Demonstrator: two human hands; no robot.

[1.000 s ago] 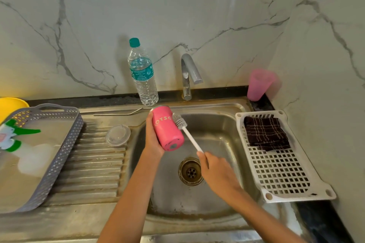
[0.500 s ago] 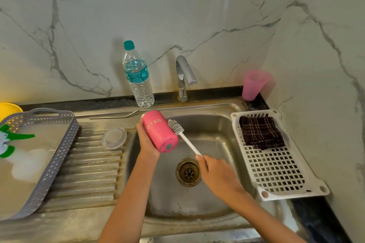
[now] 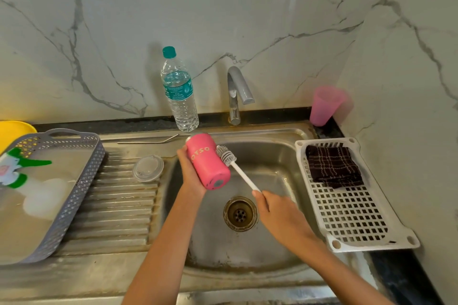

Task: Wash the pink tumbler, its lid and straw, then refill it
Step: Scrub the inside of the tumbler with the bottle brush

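Observation:
My left hand (image 3: 189,173) grips the pink tumbler (image 3: 207,161) over the steel sink (image 3: 285,146), tilted with its base toward me and its mouth toward the wall. My right hand (image 3: 277,213) holds the white handle of a bottle brush (image 3: 234,164); its grey bristle head touches the tumbler's right side. The clear lid (image 3: 148,168) lies flat on the ribbed drainboard left of the basin. A metal straw (image 3: 148,141) lies along the sink's back ledge. A water bottle (image 3: 179,93) with a teal cap stands by the wall.
The tap (image 3: 238,94) is off behind the basin. A grey perforated tray (image 3: 81,181) sits at left, a yellow plate (image 3: 12,129) behind it. A white rack (image 3: 359,218) with a dark checked cloth (image 3: 332,166) sits at right. A pink cup (image 3: 324,104) stands in the back corner.
The brush head has stayed against the tumbler's side while my view shifted slightly; both hands keep their grips, and the tumbler remains tilted over the basin.

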